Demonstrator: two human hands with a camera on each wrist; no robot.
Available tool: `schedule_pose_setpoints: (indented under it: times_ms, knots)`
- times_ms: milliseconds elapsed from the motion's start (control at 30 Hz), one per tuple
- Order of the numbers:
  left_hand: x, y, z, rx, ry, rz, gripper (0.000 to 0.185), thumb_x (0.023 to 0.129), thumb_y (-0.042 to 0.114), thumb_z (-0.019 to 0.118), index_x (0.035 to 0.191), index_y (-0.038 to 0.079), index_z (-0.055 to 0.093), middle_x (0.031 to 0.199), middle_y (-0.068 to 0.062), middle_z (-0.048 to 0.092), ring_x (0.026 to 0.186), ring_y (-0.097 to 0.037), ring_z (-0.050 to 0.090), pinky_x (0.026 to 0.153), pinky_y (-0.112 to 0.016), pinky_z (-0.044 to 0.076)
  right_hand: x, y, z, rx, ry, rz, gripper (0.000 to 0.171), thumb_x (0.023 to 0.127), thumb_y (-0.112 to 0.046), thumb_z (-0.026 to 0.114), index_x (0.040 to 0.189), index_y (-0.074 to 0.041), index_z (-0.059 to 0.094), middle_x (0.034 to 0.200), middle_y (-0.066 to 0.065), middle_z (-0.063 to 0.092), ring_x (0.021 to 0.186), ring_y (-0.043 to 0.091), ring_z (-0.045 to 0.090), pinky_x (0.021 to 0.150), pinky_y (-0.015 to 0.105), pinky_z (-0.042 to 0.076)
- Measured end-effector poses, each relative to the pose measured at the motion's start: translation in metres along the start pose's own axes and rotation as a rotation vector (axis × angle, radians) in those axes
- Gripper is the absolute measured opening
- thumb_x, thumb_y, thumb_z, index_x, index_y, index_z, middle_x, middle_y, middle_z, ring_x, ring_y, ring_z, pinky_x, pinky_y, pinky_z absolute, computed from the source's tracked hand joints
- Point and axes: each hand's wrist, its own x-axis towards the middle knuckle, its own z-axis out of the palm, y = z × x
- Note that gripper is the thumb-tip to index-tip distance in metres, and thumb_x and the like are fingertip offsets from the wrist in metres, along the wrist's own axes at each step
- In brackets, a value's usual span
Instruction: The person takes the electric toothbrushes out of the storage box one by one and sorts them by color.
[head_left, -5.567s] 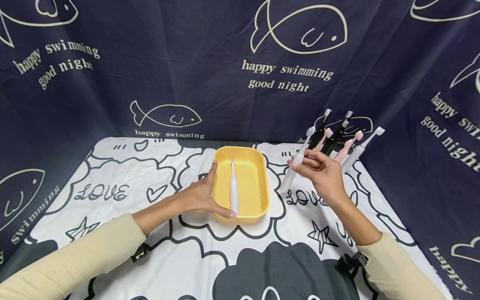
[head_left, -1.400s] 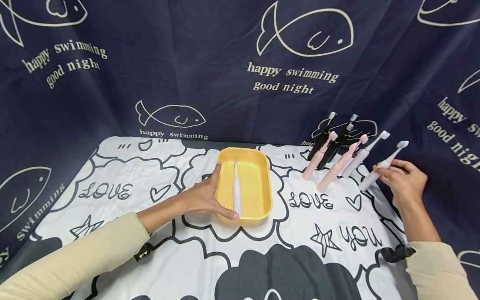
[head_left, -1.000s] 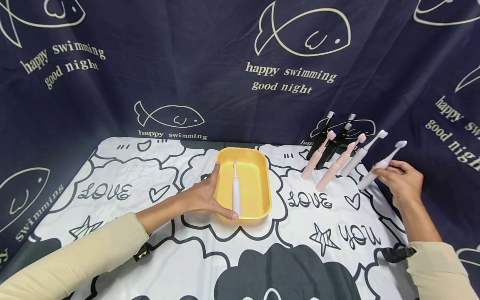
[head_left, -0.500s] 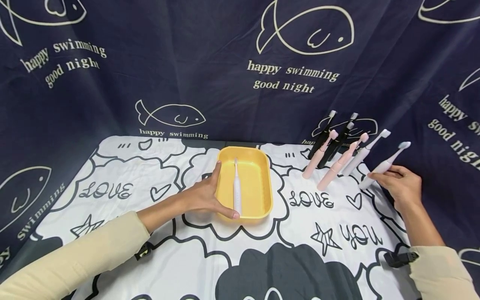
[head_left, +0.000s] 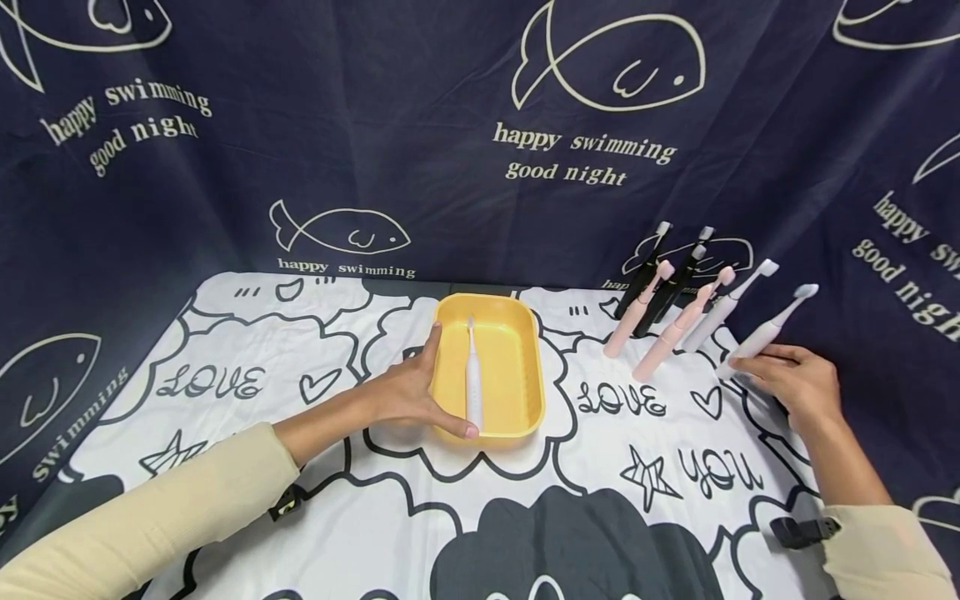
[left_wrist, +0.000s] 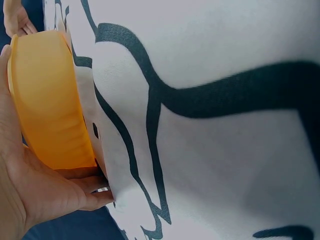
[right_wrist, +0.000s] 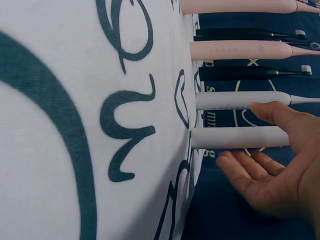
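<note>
My left hand (head_left: 405, 387) spreads along the left wall of the yellow tray (head_left: 534, 383), thumb at its near end and fingers straight against its side. In the tray lies a white electric toothbrush (head_left: 472, 379), head pointing away from me. At the far right, another white electric toothbrush (head_left: 761, 337) stands upright on the cloth. My right hand (head_left: 795, 379) is around its lower part. In the right wrist view, the thumb (right_wrist: 272, 110) is above this toothbrush's handle (right_wrist: 235, 137), and the fingers (right_wrist: 240, 167) are spread below with a gap.
Left of that toothbrush stand a second white one (head_left: 712, 321), pink ones (head_left: 633, 321) and black ones (head_left: 637, 283), close together. They rise before the dark blue fish-print curtain (head_left: 420, 125). A white cloth (head_left: 240, 350) with black drawings covers the table.
Earlier my right hand held a white toothbrush left of the pink ones; it now stands at the row's right end. The fingers have slid lower and loosened. My left hand stays at the tray.
</note>
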Motion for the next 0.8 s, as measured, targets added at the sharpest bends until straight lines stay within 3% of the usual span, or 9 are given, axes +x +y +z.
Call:
schedule_pose_setpoints:
  times_ms: [267,333,400,500,567,633,800]
  knots:
    - [0.000,0.000,0.000,-0.004,0.004,0.006,0.176,0.063,0.072,0.103,0.181,0.022,-0.018,0.186,-0.015,0.031,0.159,-0.036,0.050,0.129,-0.062,0.044,-0.005,0.001,0.002,-0.027,-0.038,0.068,0.066,0.098,-0.023,0.090,0.147,0.007,0.057,0.074,-0.032,0.065,0.067,-0.010,0.072,0.069,0.017,0.064]
    - [0.000,0.000,0.000,-0.004,0.004,0.006,0.176,0.063,0.072,0.103,0.181,0.021,-0.018,0.186,-0.016,0.031,0.159,-0.036,0.050,0.129,-0.061,0.044,-0.006,0.002,0.001,-0.049,-0.071,0.069,0.063,0.101,-0.023,0.086,0.147,0.009,0.057,0.072,-0.031,0.066,0.067,-0.010,0.073,0.070,0.018,0.065]
    - [-0.001,0.000,0.000,-0.005,0.004,0.006,0.177,0.064,0.072,0.103,0.181,0.021,-0.018,0.186,-0.016,0.031,0.159,-0.036,0.050,0.129,-0.061,0.044,-0.007,0.004,-0.001,-0.057,-0.118,0.070,0.048,0.103,-0.022,0.084,0.137,0.006,0.065,0.071,-0.030,0.069,0.069,-0.009,0.074,0.071,0.019,0.065]
    - [-0.001,0.000,0.000,-0.009,0.002,0.004,0.177,0.064,0.072,0.103,0.181,0.020,-0.018,0.186,-0.017,0.031,0.160,-0.036,0.049,0.130,-0.061,0.043,-0.010,0.005,-0.003,-0.023,-0.210,0.077,0.004,0.105,-0.015,0.080,0.105,-0.012,0.078,0.074,-0.027,0.074,0.072,-0.007,0.076,0.073,0.022,0.067]
    - [-0.001,0.000,0.000,-0.010,0.002,0.003,0.177,0.064,0.072,0.103,0.181,0.020,-0.018,0.186,-0.017,0.030,0.160,-0.036,0.049,0.130,-0.061,0.043,-0.011,0.006,-0.005,0.014,-0.269,0.083,0.022,0.105,-0.012,0.080,0.088,-0.025,0.079,0.077,-0.025,0.077,0.074,-0.005,0.078,0.074,0.022,0.067]
    - [-0.001,0.000,0.001,-0.007,0.001,0.000,0.177,0.064,0.072,0.103,0.181,0.020,-0.018,0.187,-0.017,0.029,0.161,-0.036,0.048,0.131,-0.061,0.042,-0.012,0.006,-0.005,0.042,-0.312,0.084,0.034,0.106,-0.009,0.078,0.080,-0.031,0.079,0.079,-0.022,0.079,0.075,-0.003,0.079,0.075,0.023,0.067]
    - [0.000,0.000,0.000,-0.007,0.000,0.001,0.177,0.063,0.073,0.103,0.181,0.020,-0.018,0.187,-0.016,0.029,0.161,-0.036,0.048,0.131,-0.062,0.042,-0.011,0.007,-0.004,0.010,-0.363,0.092,0.023,0.105,-0.010,0.081,0.086,-0.023,0.080,0.082,-0.018,0.080,0.078,0.000,0.078,0.077,0.024,0.068]
